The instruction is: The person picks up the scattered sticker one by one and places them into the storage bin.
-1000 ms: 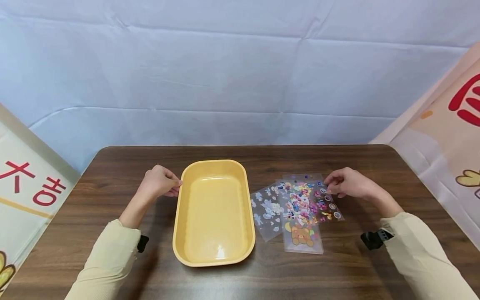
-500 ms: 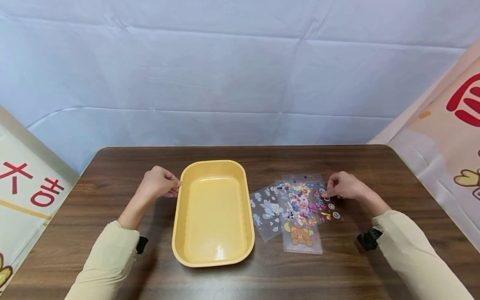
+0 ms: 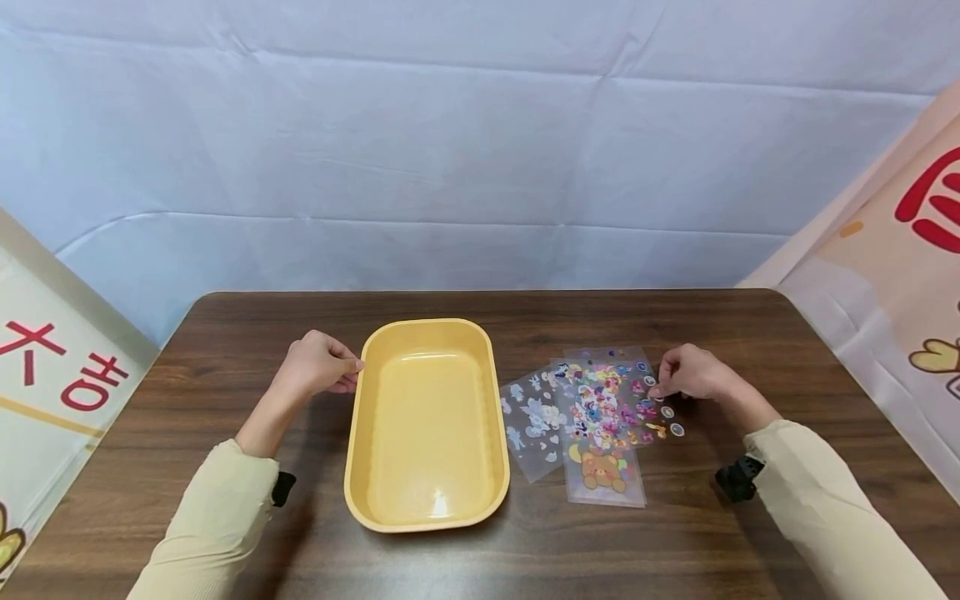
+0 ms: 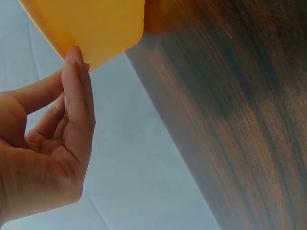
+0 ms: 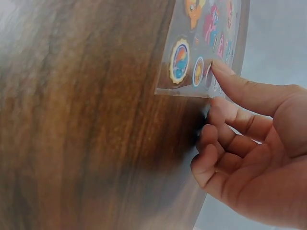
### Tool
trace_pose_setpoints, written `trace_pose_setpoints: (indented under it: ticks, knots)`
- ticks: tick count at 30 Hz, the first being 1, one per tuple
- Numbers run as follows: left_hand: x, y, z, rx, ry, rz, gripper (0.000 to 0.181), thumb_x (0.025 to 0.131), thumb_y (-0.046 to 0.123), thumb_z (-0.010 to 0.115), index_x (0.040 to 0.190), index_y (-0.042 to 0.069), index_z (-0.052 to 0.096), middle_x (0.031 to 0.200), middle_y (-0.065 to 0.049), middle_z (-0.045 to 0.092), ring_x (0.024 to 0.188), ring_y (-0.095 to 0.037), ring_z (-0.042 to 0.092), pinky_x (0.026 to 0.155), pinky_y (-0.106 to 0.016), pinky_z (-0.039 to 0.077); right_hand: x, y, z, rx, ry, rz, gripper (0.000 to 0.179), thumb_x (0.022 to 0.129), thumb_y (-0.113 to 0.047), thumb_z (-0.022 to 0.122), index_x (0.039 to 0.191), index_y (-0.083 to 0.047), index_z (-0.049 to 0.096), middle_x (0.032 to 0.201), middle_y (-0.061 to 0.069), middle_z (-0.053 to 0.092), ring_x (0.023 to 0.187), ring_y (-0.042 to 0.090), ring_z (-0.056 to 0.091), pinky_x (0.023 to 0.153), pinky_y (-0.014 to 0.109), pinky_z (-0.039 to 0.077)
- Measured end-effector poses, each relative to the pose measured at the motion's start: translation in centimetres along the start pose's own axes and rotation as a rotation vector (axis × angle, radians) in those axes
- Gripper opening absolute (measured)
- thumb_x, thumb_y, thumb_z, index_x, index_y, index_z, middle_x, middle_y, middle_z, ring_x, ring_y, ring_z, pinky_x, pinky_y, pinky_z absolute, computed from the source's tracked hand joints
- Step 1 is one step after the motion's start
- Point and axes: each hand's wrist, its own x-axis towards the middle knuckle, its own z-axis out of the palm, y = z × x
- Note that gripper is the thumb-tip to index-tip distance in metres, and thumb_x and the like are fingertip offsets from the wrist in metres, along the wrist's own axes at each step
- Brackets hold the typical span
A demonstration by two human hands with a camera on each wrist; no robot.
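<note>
The left hand (image 3: 318,364) pinches the left rim of a yellow plastic tray (image 3: 431,425) between thumb and fingers. In the left wrist view its fingertips lie against the tray's wall (image 4: 110,28). My right hand (image 3: 696,373) pinches the right edge of a clear sticker sheet (image 5: 180,88), thumb on top and index finger beneath. Round badge stickers and colourful pony stickers cover that sheet. It overlaps a sheet with a brown bear sticker (image 3: 602,472) and one with pale blue and white stickers (image 3: 534,425).
All of it rests on a dark wood-grain table (image 3: 247,333). The tray stands left of the sticker sheets. A pale cloth (image 3: 450,142) hangs behind the table, with printed banners (image 3: 885,292) at both sides. A black strap (image 3: 738,479) is on the right wrist.
The right thumb has come onto the sheet's right edge and the fingers have closed on it. That sheet has shifted slightly right. The left hand and tray have stayed put.
</note>
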Motion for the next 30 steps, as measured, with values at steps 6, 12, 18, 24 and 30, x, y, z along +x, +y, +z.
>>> trace_pose_setpoints:
  ticks: [6, 12, 18, 24, 30]
  knots:
    - [-0.04, 0.16, -0.03, -0.003, -0.001, 0.002, 0.018, 0.087, 0.007, 0.061, 0.091, -0.009, 0.068, 0.07, -0.011, 0.067, 0.063, -0.019, 0.066, 0.065, -0.035, 0.056, -0.09, -0.19, -0.13, 0.001, 0.003, 0.024, 0.026, 0.078, -0.017, 0.073, 0.067, -0.004, 0.053, 0.062, 0.003, 0.053, 0.052, 0.015, 0.044, 0.046, 0.028, 0.038]
    - [-0.04, 0.15, -0.06, 0.006, -0.001, 0.0, 0.019, 0.088, 0.007, 0.06, 0.092, -0.009, 0.068, 0.071, -0.011, 0.067, 0.065, -0.02, 0.066, 0.066, -0.035, 0.056, -0.28, -0.4, -0.06, -0.017, 0.002, 0.04, 0.028, 0.076, -0.017, 0.075, 0.066, -0.004, 0.051, 0.061, 0.003, 0.051, 0.052, 0.014, 0.041, 0.047, 0.027, 0.035]
    - [-0.17, 0.22, -0.04, 0.007, -0.01, -0.009, 0.018, 0.088, 0.007, 0.06, 0.092, -0.009, 0.068, 0.071, -0.01, 0.067, 0.065, -0.019, 0.066, 0.067, -0.035, 0.056, -0.5, -0.24, -0.15, -0.024, 0.008, 0.042, 0.027, 0.077, -0.013, 0.074, 0.066, -0.004, 0.05, 0.06, 0.002, 0.048, 0.053, 0.015, 0.042, 0.048, 0.027, 0.035]
    - [-0.3, 0.35, -0.14, -0.006, -0.013, -0.002, 0.018, 0.088, 0.006, 0.06, 0.092, -0.009, 0.068, 0.071, -0.01, 0.067, 0.065, -0.019, 0.066, 0.066, -0.034, 0.056, -0.58, -0.21, -0.43, -0.011, 0.016, 0.062, 0.026, 0.075, -0.012, 0.074, 0.067, -0.003, 0.052, 0.061, 0.002, 0.049, 0.054, 0.014, 0.044, 0.046, 0.028, 0.038]
    - [-0.5, 0.4, -0.19, -0.007, -0.013, 0.002, 0.018, 0.088, 0.007, 0.061, 0.091, -0.009, 0.068, 0.07, -0.01, 0.067, 0.065, -0.02, 0.066, 0.065, -0.034, 0.056, -0.62, -0.38, -0.8, 0.027, -0.004, 0.109, 0.022, 0.076, -0.01, 0.073, 0.069, -0.002, 0.053, 0.061, 0.003, 0.052, 0.051, 0.013, 0.043, 0.045, 0.027, 0.04]
